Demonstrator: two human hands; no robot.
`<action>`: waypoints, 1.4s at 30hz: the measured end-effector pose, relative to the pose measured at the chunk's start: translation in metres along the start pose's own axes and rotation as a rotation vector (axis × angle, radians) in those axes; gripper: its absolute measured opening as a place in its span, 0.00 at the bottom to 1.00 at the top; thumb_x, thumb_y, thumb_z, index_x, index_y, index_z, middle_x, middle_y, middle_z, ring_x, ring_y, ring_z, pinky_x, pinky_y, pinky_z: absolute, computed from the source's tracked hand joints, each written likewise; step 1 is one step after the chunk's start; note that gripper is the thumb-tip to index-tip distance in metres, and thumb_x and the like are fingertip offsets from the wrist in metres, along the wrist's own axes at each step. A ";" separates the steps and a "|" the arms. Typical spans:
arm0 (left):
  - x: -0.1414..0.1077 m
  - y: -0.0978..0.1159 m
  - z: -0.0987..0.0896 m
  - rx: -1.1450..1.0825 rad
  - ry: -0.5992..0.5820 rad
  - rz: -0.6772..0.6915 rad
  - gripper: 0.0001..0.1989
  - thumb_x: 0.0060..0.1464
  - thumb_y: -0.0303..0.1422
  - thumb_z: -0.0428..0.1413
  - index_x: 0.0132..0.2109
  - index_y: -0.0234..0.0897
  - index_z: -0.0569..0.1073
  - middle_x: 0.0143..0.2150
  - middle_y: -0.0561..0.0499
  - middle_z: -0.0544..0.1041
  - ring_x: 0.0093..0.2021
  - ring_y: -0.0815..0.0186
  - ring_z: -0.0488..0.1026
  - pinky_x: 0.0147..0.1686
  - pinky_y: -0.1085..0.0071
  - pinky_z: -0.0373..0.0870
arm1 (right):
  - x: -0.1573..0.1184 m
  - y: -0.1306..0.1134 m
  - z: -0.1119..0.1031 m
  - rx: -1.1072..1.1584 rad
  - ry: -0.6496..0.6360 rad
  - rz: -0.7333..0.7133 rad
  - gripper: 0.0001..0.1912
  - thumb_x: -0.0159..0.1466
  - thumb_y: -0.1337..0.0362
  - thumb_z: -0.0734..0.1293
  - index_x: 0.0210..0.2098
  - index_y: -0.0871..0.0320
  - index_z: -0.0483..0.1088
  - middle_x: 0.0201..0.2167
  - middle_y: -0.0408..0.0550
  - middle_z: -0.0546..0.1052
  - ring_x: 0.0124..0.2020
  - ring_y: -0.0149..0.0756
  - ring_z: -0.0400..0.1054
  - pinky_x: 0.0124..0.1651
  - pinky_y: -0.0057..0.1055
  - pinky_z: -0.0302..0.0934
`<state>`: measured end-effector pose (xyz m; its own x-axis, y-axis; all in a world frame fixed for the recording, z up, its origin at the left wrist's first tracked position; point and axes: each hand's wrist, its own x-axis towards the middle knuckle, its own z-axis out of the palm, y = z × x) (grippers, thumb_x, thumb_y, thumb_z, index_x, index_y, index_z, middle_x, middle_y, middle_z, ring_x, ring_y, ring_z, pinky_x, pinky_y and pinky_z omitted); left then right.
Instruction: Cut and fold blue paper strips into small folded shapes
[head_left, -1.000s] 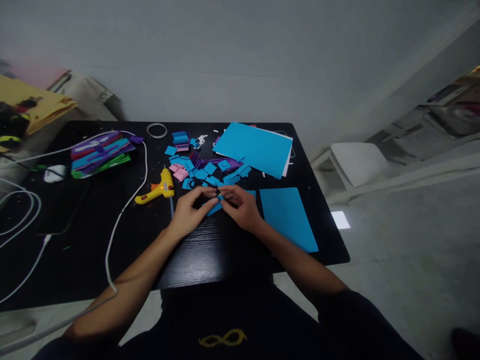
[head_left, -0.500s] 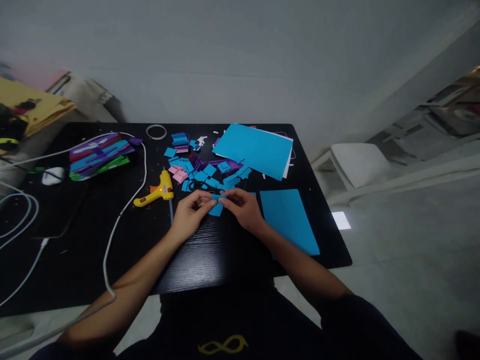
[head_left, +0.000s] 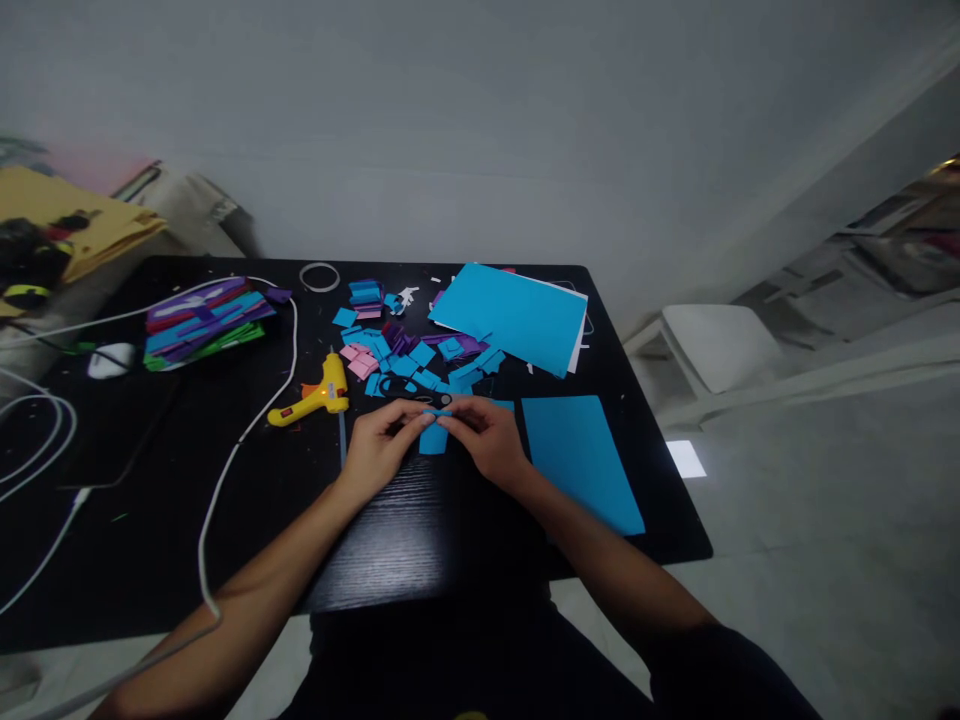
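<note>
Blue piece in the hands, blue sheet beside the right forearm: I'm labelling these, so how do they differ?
The held piece is small; the sheet is far larger. The left hand and right hand pinch the held piece, while the sheet lies flat on the table. Both are blue.

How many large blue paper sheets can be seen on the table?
2: one large sheet lies near the back, over white paper; another sheet lies right of the right hand. Others may be hidden, including behind that hand.
</note>
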<state>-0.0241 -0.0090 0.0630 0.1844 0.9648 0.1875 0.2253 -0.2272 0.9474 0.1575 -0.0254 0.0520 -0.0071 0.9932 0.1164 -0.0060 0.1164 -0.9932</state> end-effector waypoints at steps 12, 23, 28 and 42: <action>0.000 0.004 0.000 -0.098 -0.022 -0.041 0.11 0.55 0.42 0.65 0.40 0.39 0.83 0.35 0.49 0.84 0.34 0.62 0.79 0.37 0.68 0.77 | -0.002 -0.008 -0.001 -0.038 -0.008 -0.012 0.09 0.60 0.56 0.75 0.36 0.53 0.78 0.34 0.46 0.81 0.38 0.41 0.77 0.45 0.38 0.73; 0.000 0.003 0.000 -0.049 -0.005 -0.032 0.11 0.57 0.41 0.64 0.39 0.39 0.83 0.36 0.48 0.84 0.36 0.61 0.80 0.37 0.68 0.77 | 0.000 0.000 -0.001 -0.086 0.002 -0.042 0.08 0.61 0.56 0.75 0.36 0.53 0.78 0.35 0.46 0.81 0.38 0.40 0.77 0.44 0.37 0.73; 0.001 0.001 0.001 -0.042 -0.004 0.000 0.11 0.58 0.41 0.63 0.39 0.39 0.82 0.36 0.49 0.84 0.36 0.61 0.79 0.38 0.68 0.76 | 0.001 0.004 0.000 -0.070 -0.007 -0.024 0.09 0.60 0.55 0.75 0.35 0.53 0.78 0.35 0.46 0.81 0.38 0.41 0.78 0.44 0.38 0.73; 0.000 -0.006 0.001 0.005 -0.048 0.032 0.11 0.61 0.42 0.61 0.39 0.39 0.80 0.36 0.49 0.83 0.36 0.62 0.78 0.38 0.69 0.74 | 0.002 0.000 0.001 -0.151 -0.028 -0.107 0.07 0.65 0.58 0.70 0.35 0.54 0.77 0.33 0.46 0.80 0.34 0.39 0.76 0.38 0.35 0.70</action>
<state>-0.0246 -0.0073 0.0569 0.2376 0.9496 0.2043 0.2236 -0.2582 0.9399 0.1569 -0.0233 0.0522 -0.0420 0.9746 0.2199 0.1424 0.2237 -0.9642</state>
